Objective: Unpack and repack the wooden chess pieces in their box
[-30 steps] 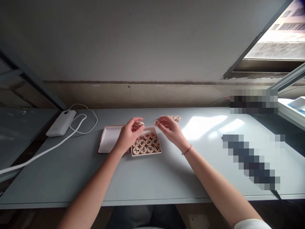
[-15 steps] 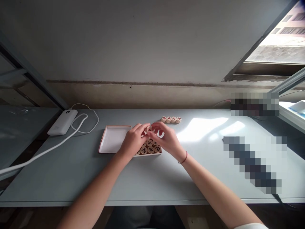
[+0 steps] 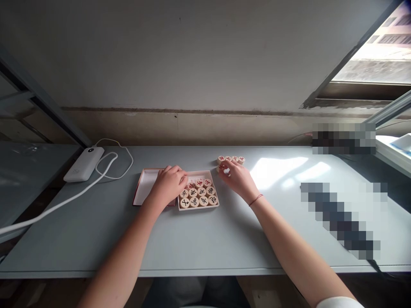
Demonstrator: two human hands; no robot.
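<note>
My right hand (image 3: 236, 175) pinches a round wooden Chinese chess piece (image 3: 221, 168) with red writing, just in front of a row of several red-marked pieces (image 3: 235, 159). A shallow white box (image 3: 198, 208) holds rows of chess pieces, black-marked ones in the front rows and red-marked ones (image 3: 199, 183) behind. My left hand (image 3: 170, 182) rests over the box's left edge, its fingers loosely bent with no piece visible in them. Beneath and left of that hand lies the box lid (image 3: 146, 186), white inside with a reddish rim, partly covered by the hand.
A white power bank (image 3: 84, 164) with a looping white cable (image 3: 86, 188) lies at the left on the grey table (image 3: 205, 248). Blurred-out dark objects (image 3: 343, 222) are at the right. A wall (image 3: 180, 64) stands behind, and sunlight patches fall right of the row.
My right hand has moved right and away from the box, carrying a red-marked piece to the row. My left hand has shifted left, uncovering more pieces in the box.
</note>
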